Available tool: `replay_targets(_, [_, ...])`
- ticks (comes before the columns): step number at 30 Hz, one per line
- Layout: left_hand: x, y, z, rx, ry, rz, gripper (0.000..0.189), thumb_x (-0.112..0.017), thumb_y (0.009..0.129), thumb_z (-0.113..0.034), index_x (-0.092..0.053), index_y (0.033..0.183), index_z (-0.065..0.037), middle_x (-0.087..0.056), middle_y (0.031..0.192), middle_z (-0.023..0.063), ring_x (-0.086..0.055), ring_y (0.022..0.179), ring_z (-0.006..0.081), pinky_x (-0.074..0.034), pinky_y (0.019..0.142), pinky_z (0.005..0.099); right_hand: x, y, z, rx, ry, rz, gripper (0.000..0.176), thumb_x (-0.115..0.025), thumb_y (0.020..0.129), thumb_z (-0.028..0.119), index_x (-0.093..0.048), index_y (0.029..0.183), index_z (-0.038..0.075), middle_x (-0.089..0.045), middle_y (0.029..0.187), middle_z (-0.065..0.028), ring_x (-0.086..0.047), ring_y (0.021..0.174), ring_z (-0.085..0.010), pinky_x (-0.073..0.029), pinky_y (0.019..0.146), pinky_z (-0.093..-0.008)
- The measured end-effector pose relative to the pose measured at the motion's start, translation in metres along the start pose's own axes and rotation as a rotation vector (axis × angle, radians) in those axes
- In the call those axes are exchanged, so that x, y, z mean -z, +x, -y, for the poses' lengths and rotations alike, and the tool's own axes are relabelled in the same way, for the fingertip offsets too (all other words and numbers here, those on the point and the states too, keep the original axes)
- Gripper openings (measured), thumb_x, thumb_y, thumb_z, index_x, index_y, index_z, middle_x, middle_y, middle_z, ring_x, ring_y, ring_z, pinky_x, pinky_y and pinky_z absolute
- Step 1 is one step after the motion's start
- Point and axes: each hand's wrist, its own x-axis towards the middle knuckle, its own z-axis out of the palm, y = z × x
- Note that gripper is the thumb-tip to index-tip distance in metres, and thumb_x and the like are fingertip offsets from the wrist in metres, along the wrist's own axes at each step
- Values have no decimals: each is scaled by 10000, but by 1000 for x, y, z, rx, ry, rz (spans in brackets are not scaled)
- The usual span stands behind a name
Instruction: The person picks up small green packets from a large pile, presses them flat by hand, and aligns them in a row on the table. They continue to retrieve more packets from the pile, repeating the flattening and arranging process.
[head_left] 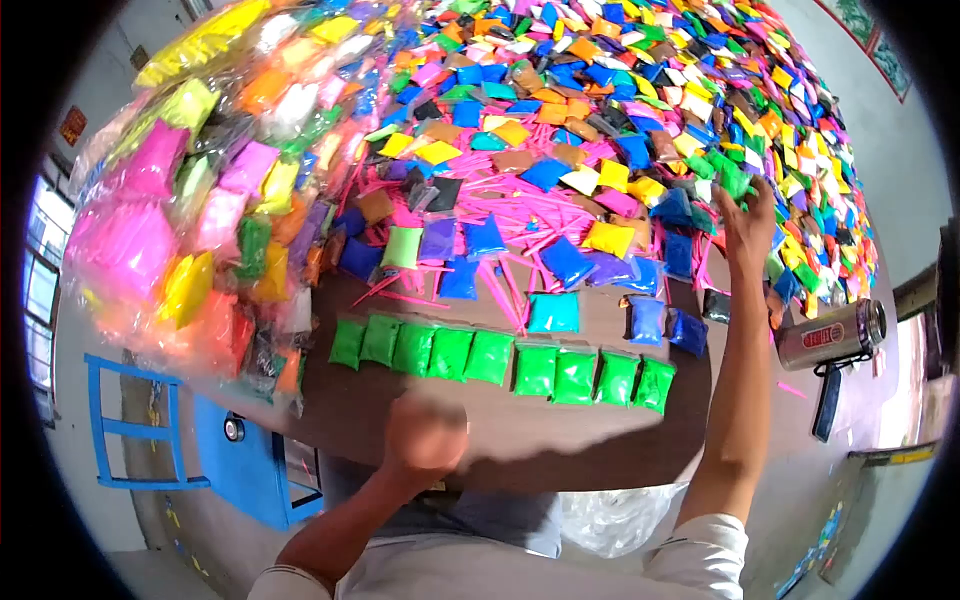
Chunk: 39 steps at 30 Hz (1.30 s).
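Note:
Nine-odd is not counted here: several bright green packets (451, 354) of a soft-looking material lie side by side in a row on the brown table (560, 440). Just in front of that row is my left hand (428, 432), smeared by motion, so its fingers do not show clearly. My right hand (748, 215) reaches far forward over the pile, fingers apart, fingertips right at some loose green packets (731, 176). A teal packet (553, 312) and blue packets (646, 320) lie behind the row.
A large heap of multicoloured packets (610, 75) covers the table's far side, with pink sticks (510, 215) among it. Clear bags of packets (130, 245) bulge at left. At right stand a metal flask (830, 335) and a dark phone-like object (827, 403). A blue chair (235, 460) is at lower left.

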Motion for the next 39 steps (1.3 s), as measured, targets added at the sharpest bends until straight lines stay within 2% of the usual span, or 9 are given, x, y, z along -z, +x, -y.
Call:
replay_targets(1, [3,0,2,9,-15,19,401,-734,744,-136,-415,502,-113,-439,493,55,-489,495,262,-373,646,386,5,-20,26,-38,260,65,432,-813,826,193,-613,1146,-16,-669,976,-86,-623,815,-155,-493,690,-292])
replay_targets(3, [4,-2,4,23,-59,60,443,-747,768,-173,-405,494,-116,-420,479,58,-472,484,265,-367,646,388,24,-51,65,-226,71,294,374,-803,826,96,-625,1138,-10,-695,980,-63,-626,865,-124,-505,743,-265])
replay_targets(5, [-2,-9,10,2,-81,6,487,-744,805,-241,-396,490,-109,-419,470,67,-450,472,273,-370,663,390,15,-87,58,-121,365,321,350,-785,845,79,-625,1148,5,-676,936,-12,-616,853,-106,-493,767,-247])
replay_targets(11, [3,-12,11,-13,-100,-18,472,-712,835,-274,-423,517,-78,-453,498,92,-480,502,298,-381,672,408,15,-114,55,-305,462,452,285,-742,905,181,-616,1126,53,-602,828,37,-507,691,-70,-389,584,-233])
replay_targets(15, [7,-17,22,-16,-227,-47,453,-682,860,-279,-444,542,-60,-442,514,112,-469,511,321,-382,649,423,34,-148,127,-316,507,603,205,-754,886,159,-666,1039,56,-646,863,31,-543,736,-65,-431,646,-242])
replay_targets(18, [11,-17,22,38,-391,-33,467,-635,906,-306,-450,563,-48,-420,516,113,-457,522,320,-388,646,430,32,-213,181,-416,455,761,351,-791,855,219,-692,1131,27,-693,989,-15,-599,890,-105,-503,823,-305])
replay_targets(22, [5,-22,31,-12,-448,-52,502,-564,949,-390,-468,589,-53,-432,529,103,-473,549,309,-390,679,437,6,-293,211,-395,478,1080,360,-592,1006,328,-652,1157,6,-639,901,-32,-536,840,-106,-478,733,-308])
replay_targets(25, [8,-20,29,-57,-503,-69,426,-565,937,-413,-575,712,-52,-524,557,104,-562,597,316,-406,700,436,-7,-324,222,-240,549,1070,286,-605,1000,229,-621,1168,-3,-621,926,-36,-522,824,-96,-465,710,-274])
replay_targets(39, [4,-30,50,-8,-571,165,503,-430,1017,-461,-614,820,-37,-605,729,111,-538,732,299,-405,790,431,-16,-335,213,-718,1016,894,296,-708,921,129,-631,1156,-34,-679,1004,-34,-616,903,-105,-496,794,-255])
